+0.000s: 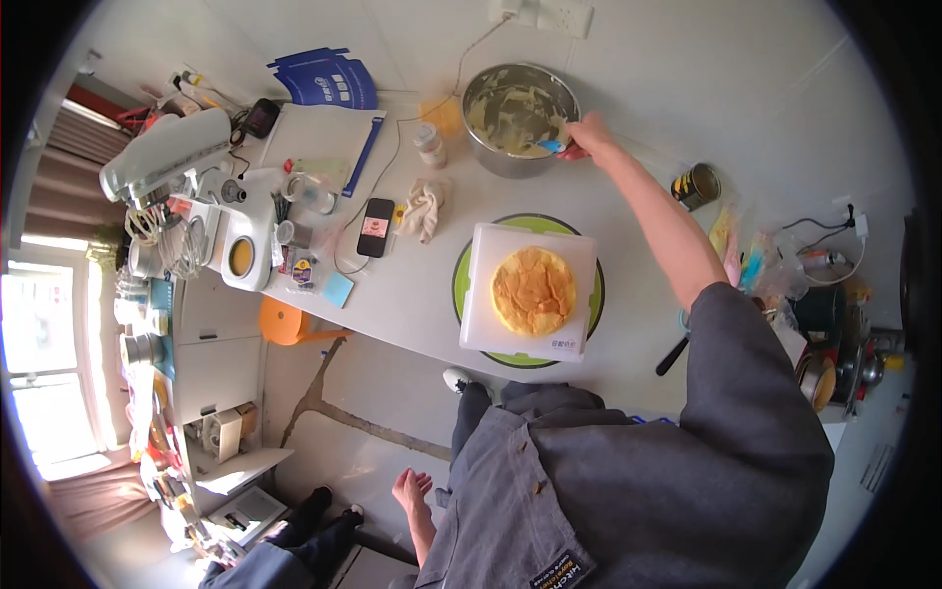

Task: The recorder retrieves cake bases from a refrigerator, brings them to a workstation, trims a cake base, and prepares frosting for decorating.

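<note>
My right hand reaches out to the metal mixing bowl at the back of the table, closed on the handle of a blue spatula. The spatula's lower end is in the bowl, where pale cream clings to the inner wall. Nearer to me, a round golden-brown cake rests on a white square board, which lies on a green turntable. Low at my side, away from the table, my left hand hangs with loosely bent fingers and nothing in it.
Left of the bowl lie a jar, a cloth and a phone. A stand mixer stands far left. An open can and a black-handled tool are on the right. Another person's legs show at lower left.
</note>
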### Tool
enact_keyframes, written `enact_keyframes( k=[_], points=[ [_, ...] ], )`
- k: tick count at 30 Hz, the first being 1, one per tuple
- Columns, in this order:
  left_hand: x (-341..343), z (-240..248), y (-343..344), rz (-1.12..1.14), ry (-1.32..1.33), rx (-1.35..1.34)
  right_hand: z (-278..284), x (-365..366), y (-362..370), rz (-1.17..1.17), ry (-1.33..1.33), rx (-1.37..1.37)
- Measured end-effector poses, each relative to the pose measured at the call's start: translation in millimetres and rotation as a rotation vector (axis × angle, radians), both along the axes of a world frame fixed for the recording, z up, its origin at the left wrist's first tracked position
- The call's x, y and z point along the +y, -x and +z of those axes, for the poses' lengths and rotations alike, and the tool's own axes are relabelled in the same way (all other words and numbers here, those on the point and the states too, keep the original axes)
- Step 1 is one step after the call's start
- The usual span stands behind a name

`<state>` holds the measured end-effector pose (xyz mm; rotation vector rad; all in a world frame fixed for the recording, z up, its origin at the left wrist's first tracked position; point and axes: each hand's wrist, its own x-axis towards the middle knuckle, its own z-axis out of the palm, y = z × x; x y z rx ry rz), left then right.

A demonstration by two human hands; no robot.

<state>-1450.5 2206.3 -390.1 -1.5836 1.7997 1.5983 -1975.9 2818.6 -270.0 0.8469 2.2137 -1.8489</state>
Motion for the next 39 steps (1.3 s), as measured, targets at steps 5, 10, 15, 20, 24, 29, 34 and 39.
enact_keyframes(
  k=[5, 10, 15, 20, 24, 29, 34, 39],
  points=[
    [23.6, 21.7, 69.4, -0.180, 0.021, 0.153, 14.9, 59.4, -75.0, 0.037, -0.134, -0.011],
    [69.4, 68.5, 169.7, -0.530, 0.096, 0.383, 25.0, 131.0, -199.3, -0.055, -0.215, -0.125],
    [196.7, 170.5, 268.2, -0.849, 0.068, 0.631, 17.7, 179.5, -298.5, 0.033, -0.376, -0.177],
    [353.9, 201.7, 308.8, -1.330, -0.263, 0.621, 63.5, 165.4, -356.5, 0.089, -0.927, -0.362],
    [447.1, 161.7, 282.5, -1.631, -0.409, 0.372, 83.8, 121.9, -383.2, 0.106, -1.190, -0.258],
    [491.1, 125.8, 225.7, -1.476, -0.530, 0.405, 78.4, 131.4, -391.8, 0.260, -1.025, -0.236],
    [498.9, 129.9, 226.4, -1.416, -0.471, 0.523, 60.4, 113.8, -371.7, 0.646, -1.068, -0.304],
    [506.6, 137.0, 269.0, -1.540, -0.411, 0.527, 108.1, 124.5, -340.6, 0.936, -1.399, -0.150]
  ],
)
